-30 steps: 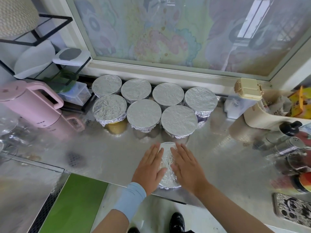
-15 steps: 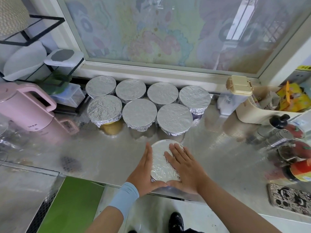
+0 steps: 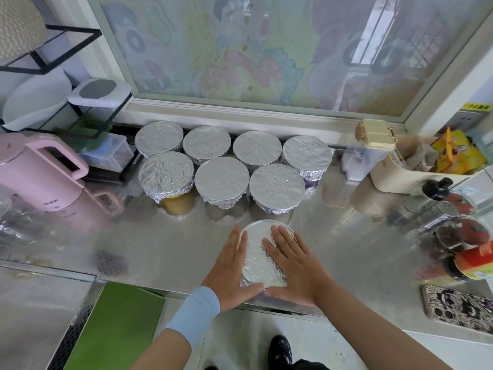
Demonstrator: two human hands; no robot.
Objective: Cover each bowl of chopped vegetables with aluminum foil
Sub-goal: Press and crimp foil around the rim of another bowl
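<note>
Near bowl (image 3: 257, 260) sits on the steel counter (image 3: 160, 249), right of the pink kettle (image 3: 40, 177) and closer to the camera than it, by the counter's front edge. Foil sheet is on top, crinkled, folded down over the rim. Left hand (image 3: 229, 271) lies against the bowl's left side, fingers straight and together, thumb stretched along the near rim, nothing gripped. Right hand (image 3: 293, 265) rests flat on the foil top, fingers straight and slightly spread, thumb out along the near rim, almost meeting the left thumb. Light blue wristband (image 3: 194, 313) on the left wrist. Seven covered bowls (image 3: 222, 180) stand right of the kettle and farther back, in two rows, four behind and three in front, all wrapped in foil, touching or almost touching. Patterned phone (image 3: 458, 308) lies far right of the kettle, at the front edge. Green board (image 3: 112, 329) is below the counter edge, nearer than the kettle.
</note>
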